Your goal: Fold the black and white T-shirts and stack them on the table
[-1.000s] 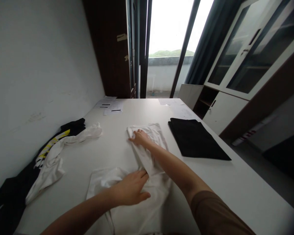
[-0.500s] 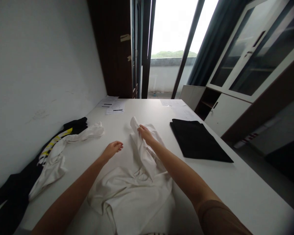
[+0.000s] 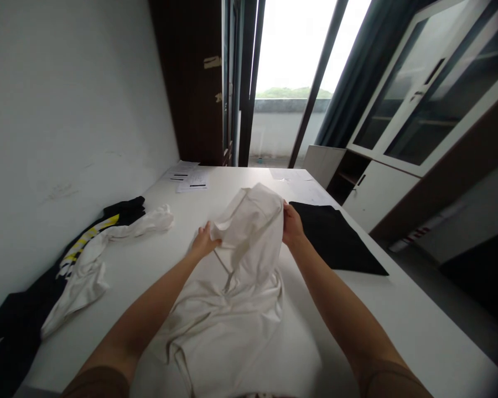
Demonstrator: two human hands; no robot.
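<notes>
Left hand (image 3: 205, 242): partly closed, thumb and fingers pinching the left edge of the white cloth (image 3: 232, 315). Right hand (image 3: 292, 225): curled at the opposite edge of the same cloth; some fingers hidden behind the fabric, so exact closure there cannot be told. Both arms reach forward from the lower corners, converging toward the cloth; right hand slightly farther forward than left. Brown sleeves (image 3: 392, 380) end near the elbows; forearms bare.

Cloth position: middle of the white table (image 3: 415, 315), far part raised between the hands, near part lying creased toward the person. Black folded cloth (image 3: 340, 243) lies just beside the right hand. Left side, well apart: a dark garment (image 3: 29, 315) with a pale garment (image 3: 83, 282) against it, near the wall (image 3: 66, 110).
</notes>
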